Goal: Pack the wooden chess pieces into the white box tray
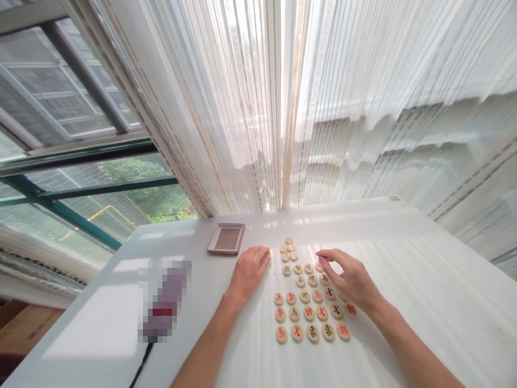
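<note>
The bench (436, 280) extends well right of the round pieces (317, 296), giving the right hand (351, 272) side margin. Its thumb and forefinger curve at a red piece (319, 267) (pinching or not, I cannot tell). The left hand (248, 272) lies left, grip likewise indeterminate. Curtains (343, 64) hang beyond.

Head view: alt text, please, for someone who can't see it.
A person's right hand is poised at rows of round wood-coloured pieces marked in red or black on a white table. The left hand rests beside a small cluster of blank-faced pieces; striped curtains hang behind.
</note>
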`<state>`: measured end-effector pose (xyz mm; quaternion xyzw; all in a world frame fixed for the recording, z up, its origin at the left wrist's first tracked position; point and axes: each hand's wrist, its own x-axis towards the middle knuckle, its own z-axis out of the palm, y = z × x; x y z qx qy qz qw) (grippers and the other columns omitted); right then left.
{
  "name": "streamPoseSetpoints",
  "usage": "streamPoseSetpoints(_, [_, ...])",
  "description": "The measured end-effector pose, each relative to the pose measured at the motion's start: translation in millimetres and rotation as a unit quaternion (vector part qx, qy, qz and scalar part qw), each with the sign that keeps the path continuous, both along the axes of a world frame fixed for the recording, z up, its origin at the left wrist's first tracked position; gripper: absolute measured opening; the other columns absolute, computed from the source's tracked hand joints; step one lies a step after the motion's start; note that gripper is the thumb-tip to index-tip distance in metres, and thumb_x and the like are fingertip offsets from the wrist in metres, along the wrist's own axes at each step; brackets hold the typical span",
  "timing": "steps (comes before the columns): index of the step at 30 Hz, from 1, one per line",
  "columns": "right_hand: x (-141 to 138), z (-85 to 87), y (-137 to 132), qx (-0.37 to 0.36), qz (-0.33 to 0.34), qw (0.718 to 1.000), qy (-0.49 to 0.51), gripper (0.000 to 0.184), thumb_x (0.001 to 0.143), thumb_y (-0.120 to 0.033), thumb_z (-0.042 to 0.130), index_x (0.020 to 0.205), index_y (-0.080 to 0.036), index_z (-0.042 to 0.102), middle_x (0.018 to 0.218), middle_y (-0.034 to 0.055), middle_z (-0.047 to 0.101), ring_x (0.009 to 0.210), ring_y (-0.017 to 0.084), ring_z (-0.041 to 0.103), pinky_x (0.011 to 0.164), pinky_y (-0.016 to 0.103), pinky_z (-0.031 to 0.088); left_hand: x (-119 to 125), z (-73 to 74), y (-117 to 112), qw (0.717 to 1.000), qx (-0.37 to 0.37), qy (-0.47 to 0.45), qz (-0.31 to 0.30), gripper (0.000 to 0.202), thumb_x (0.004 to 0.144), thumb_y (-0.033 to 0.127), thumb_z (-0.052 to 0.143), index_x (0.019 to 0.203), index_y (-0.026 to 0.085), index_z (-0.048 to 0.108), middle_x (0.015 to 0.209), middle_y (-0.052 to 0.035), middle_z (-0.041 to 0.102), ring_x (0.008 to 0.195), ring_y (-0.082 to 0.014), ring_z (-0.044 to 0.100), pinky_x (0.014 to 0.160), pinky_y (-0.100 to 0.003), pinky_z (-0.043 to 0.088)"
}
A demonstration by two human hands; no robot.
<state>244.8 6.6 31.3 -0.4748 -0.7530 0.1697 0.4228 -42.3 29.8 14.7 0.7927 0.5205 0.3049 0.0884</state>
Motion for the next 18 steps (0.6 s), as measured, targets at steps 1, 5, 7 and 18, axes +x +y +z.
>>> streamPoseSetpoints(1, [-2,0.5,-1,0.005,0.006,1.0,-0.002,0.017,0.097,-0.031,0.053,0.105,-0.025,0.068,0.095,0.0076,0.072,0.087,0.024,0.071,0.046,0.026,0.058,1,1.7,-4,1.0,-0.006,-0.02,-0.007,0.02,0.098,0.023,0.054,0.114,0.025,0.065,0.112,-0.0053,0.071,0.103,-0.0209,0.065,0.093,-0.037,0.052])
streamPoseSetpoints(5, [-11,3.6,-9,0.013,0.049,0.999,-0.012,0.018,0.098,-0.027,0.053,0.109,-0.025,0.067,0.095,0.007,0.07,0.087,0.022,0.07,0.049,0.026,0.057,7,11.1,-20,0.972,-0.065,-0.223,-0.047,0.019,0.095,0.03,0.061,0.11,0.022,0.068,0.116,-0.0067,0.07,0.095,-0.0183,0.068,0.084,-0.032,0.058])
streamPoseSetpoints(7, [-16,5.0,-14,0.026,0.076,0.997,-0.013,0.019,0.098,-0.023,0.053,0.112,-0.025,0.066,0.096,0.0065,0.07,0.088,0.021,0.069,0.057,0.028,0.06,12,17.1,-28,0.947,-0.1,-0.297,-0.065,0.019,0.092,0.031,0.065,0.106,0.02,0.07,0.116,-0.0081,0.071,0.098,-0.0197,0.069,0.085,-0.032,0.058])
streamPoseSetpoints(18, [-30,4.6,-22,0.137,0.121,0.983,0.011,0.033,0.091,-0.009,0.062,0.119,-0.026,0.064,0.107,0.0068,0.068,0.096,0.021,0.069,0.079,0.034,0.061,18,28.5,-46,0.876,-0.175,-0.432,-0.124,0.02,0.082,0.023,0.077,0.1,0.015,0.073,0.115,-0.0111,0.071,0.104,-0.0221,0.069,0.091,-0.032,0.06])
